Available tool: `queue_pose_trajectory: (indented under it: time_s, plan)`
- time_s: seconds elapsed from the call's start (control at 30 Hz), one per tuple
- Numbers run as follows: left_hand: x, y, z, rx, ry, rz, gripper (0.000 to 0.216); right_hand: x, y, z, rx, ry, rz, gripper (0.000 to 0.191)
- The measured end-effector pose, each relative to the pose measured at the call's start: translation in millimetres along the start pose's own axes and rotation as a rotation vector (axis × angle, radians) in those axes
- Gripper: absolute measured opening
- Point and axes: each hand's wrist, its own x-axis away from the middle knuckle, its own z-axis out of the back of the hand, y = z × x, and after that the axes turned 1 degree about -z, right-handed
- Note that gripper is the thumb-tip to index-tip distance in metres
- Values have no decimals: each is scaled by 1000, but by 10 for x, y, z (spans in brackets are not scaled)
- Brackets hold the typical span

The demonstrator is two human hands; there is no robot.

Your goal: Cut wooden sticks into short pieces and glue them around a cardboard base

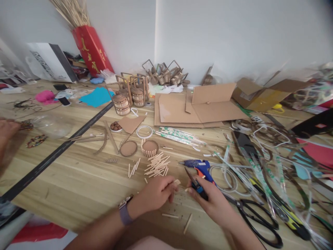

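My left hand, wearing a watch on a purple strap, is closed with its fingertips around some short pale wooden pieces. My right hand is wrapped round blue-and-black handled pliers, their dark jaws pointing up and left. A short pale bit shows by the right thumb. Just beyond my left hand lies a loose pile of small wooden sticks. Behind it stands a round cardboard base with sticks upright round part of its edge. A blue glue gun lies past my right hand.
Black-handled scissors, utility knives and tangled strips crowd the right. Several small stick-sided baskets stand behind, near cardboard sheets. A plain cardboard disc lies left of the stick-edged base. Another person's hand is at the far left.
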Motion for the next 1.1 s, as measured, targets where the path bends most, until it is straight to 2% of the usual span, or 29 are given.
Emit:
queue_pose_trajectory:
  time_s: [0.1,0.2,0.4,0.63,0.77,0.87,0.93,1.03,1.1]
  plan:
    - [-25,-31,-62,178,18,75,47,12,-34,-50,-11,1,1,16]
    - [-32,-45,-121,222,32,79,52,21,-72,-114,-59,-68,4,14]
    - [-11,-18,-146,161,-5,65,53,25,-107,-181,-122,-83,-29,29]
    - [0,47,-137,120,-34,14,43,48,-89,-223,-117,-64,17,60]
    - [10,50,-138,209,-112,15,40,75,-69,-235,-50,-71,66,60]
    - [-4,19,-150,358,-165,46,45,74,-37,-259,-4,-5,117,58]
    - [-26,-3,-160,501,-152,65,51,63,-9,-284,25,100,165,58]
    - [-64,-27,-165,682,-45,105,60,42,20,-335,40,269,190,55]
    - [-83,-35,-166,740,31,138,60,33,22,-379,51,324,169,55]
